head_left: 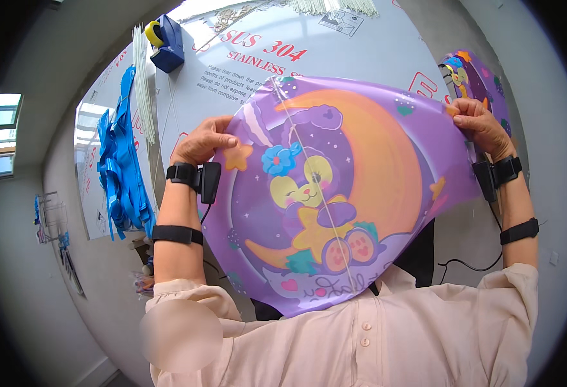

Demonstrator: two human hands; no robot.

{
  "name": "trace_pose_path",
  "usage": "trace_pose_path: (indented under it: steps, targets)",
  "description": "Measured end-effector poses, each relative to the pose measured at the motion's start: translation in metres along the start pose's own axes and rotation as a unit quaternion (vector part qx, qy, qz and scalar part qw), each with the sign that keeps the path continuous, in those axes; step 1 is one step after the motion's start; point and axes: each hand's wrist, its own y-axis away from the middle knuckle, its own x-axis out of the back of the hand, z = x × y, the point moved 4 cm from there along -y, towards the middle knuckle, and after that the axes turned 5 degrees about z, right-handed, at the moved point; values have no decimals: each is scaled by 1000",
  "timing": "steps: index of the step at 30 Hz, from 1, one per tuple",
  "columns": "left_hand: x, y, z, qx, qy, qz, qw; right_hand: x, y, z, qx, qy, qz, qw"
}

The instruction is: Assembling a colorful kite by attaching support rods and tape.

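Nearest you, the purple printed sheet (393, 174) is spread in front of your shirt (296, 345), its lower edge overlapping the shirt in view; whether they touch, you cannot tell from here. A thin pale rod (324, 198) runs slantwise down it, and the lettering reads reversed. Your left hand (206, 138) pinches the sheet's left edge between thumb and fingers, while your right hand (482, 126) grips its upper right corner. The step in hand looks like holding the sheet stretched out; the next move seems to call for even tension and a firm pinch on both sides, so the rod stays straight. Beyond, on the table (386, 39), blue strips (125, 161) lie to your left, with pale sticks (142, 90) and a tape dispenser (167, 48) farther off.
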Motion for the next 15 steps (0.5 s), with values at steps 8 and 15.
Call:
trace_pose_path:
  steps: [8, 15]
  targets:
    - [20, 59, -40, 56, -61, 123, 989, 55, -28, 6, 24, 169, 59, 984]
    - [103, 61, 71, 58, -373, 265, 887, 25, -98, -15, 84, 420, 65, 901]
